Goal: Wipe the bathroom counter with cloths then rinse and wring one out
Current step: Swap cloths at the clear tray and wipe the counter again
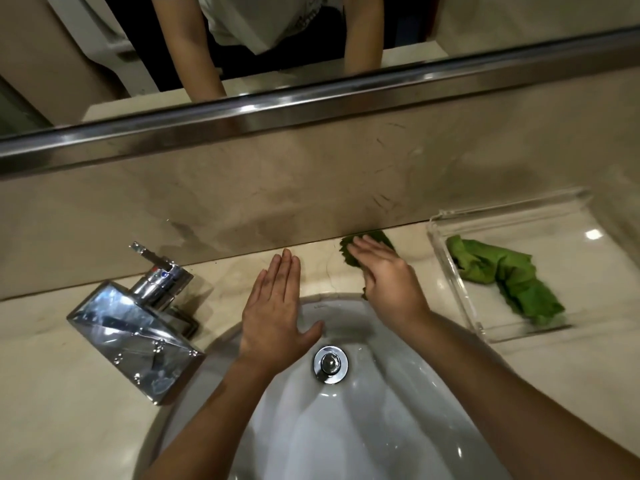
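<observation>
Head view: flat left hand [273, 306] on counter [52, 375], flat right hand [384, 278] on cloth [346, 254], between faucet [138, 327] and tray [571, 265].

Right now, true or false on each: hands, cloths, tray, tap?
1. The right hand presses flat on a green cloth by the back wall. True.
2. The left hand grips a cloth. False: it lies flat and bare on the counter, holding nothing.
3. A second green cloth lies in the clear tray. True.
4. Water runs from the tap. False: no stream shows at its spout.
5. The tray sits left of the sink. False: it sits to the right, and the tap is on the left.
</observation>
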Tool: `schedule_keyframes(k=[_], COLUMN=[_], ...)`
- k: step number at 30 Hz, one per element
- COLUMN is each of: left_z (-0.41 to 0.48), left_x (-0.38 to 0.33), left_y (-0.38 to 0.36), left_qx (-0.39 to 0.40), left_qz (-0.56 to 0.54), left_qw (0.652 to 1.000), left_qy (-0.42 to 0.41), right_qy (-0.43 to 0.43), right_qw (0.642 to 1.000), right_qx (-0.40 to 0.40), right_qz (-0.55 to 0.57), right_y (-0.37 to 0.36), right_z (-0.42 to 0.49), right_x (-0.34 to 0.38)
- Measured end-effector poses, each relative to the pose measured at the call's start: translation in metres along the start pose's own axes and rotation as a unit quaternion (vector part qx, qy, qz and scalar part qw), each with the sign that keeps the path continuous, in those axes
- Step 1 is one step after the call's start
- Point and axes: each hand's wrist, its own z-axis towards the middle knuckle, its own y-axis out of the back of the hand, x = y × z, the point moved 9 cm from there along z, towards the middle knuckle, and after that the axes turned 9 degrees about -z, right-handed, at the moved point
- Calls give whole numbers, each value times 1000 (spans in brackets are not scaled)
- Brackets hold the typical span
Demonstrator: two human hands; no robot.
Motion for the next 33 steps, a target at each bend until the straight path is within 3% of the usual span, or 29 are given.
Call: schedule_keyframes(k=[5, 14, 21, 26, 30, 33], left_z=[0, -1, -2, -4, -6, -5], left_x=[0, 0, -3, -5, -5, -2], left_y=[0, 0, 6, 8, 9, 7], left_qx=[8, 13, 9, 12, 19, 22], left_qz=[1, 1, -4, -9, -19, -17], left_qw=[1000, 1000, 1000, 999, 999, 999], left_qy=[5, 2, -12, -30, -26, -23], right_qy=[-125, -137, -153, -128, 0, 36], right_qw=[990, 980, 980, 988, 1000, 998], right_qx=[-47, -80, -78, -42, 13, 44], right_qz=[-43, -118, -100, -80, -18, -8], right_y=[16, 29, 39, 11, -15, -1], right_z=[-8, -36, -73, -42, -28, -43], right_x=[-35, -38, -33, -2, 45, 23])
